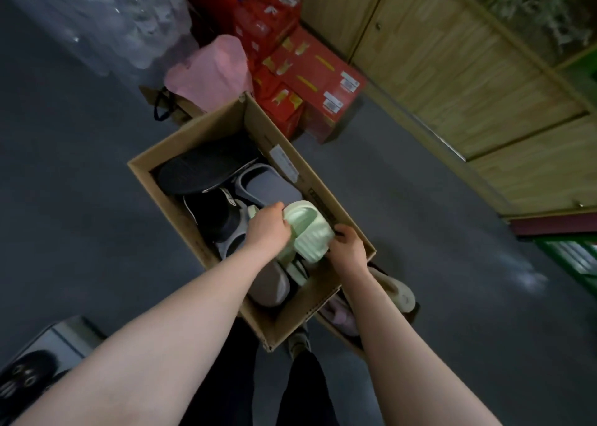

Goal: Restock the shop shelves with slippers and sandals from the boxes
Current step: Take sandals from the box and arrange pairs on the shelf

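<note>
An open cardboard box [200, 134] stands on the grey floor, filled with several slippers in black, grey and pale green. My left hand [266, 228] grips a pale green slide slipper [310, 228] at its inner side, inside the box. My right hand [347, 247] holds the same slipper's strap end near the box's right wall. A second pale green slipper [298, 272] lies under it. A black slipper [200, 170] and a grey slide [268, 183] fill the far end.
Red shoe boxes [310, 70] and a pink bag [213, 73] are stacked beyond the box. Wooden cabinets [468, 70] run along the right. Another box with a beige slipper [400, 293] sits by my right forearm. A black shoe [26, 374] lies bottom left.
</note>
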### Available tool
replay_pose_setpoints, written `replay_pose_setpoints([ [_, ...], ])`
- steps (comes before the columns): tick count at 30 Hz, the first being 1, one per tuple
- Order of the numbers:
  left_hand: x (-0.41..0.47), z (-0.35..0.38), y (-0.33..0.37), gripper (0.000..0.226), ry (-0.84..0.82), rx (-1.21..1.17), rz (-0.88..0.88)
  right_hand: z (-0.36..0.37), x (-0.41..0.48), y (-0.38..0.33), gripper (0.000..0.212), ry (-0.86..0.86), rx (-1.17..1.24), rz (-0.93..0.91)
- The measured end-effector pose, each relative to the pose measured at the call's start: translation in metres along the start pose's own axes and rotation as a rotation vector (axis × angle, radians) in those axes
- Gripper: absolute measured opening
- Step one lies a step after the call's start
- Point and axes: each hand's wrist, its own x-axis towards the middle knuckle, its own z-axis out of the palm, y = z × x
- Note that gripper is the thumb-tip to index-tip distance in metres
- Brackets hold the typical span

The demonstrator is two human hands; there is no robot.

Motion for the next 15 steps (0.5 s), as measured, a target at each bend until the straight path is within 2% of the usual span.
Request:
replay_pose_setpoints([
  [7,-0.016,-0.061,-0.044,0.024,0.296,-0.327,-0.29,0.018,-0.009,-0.032,0.027,0.001,0.077,0.023],
  [9,-0.018,-0.072,-0.059,0.031,0.364,-0.536,-0.352,0.031,-0.009,-0.038,0.028,-0.023,0.083,0.031],
  [12,-0.023,-0.081,-0.075,0.049,0.4,-0.883,-0.418,0.051,-0.016,-0.048,0.03,-0.09,0.016,0.015],
  [15,-0.028,-0.081,-0.089,0.062,0.406,-1.06,-0.441,0.071,-0.02,-0.055,0.035,-0.16,-0.095,-0.062],
])
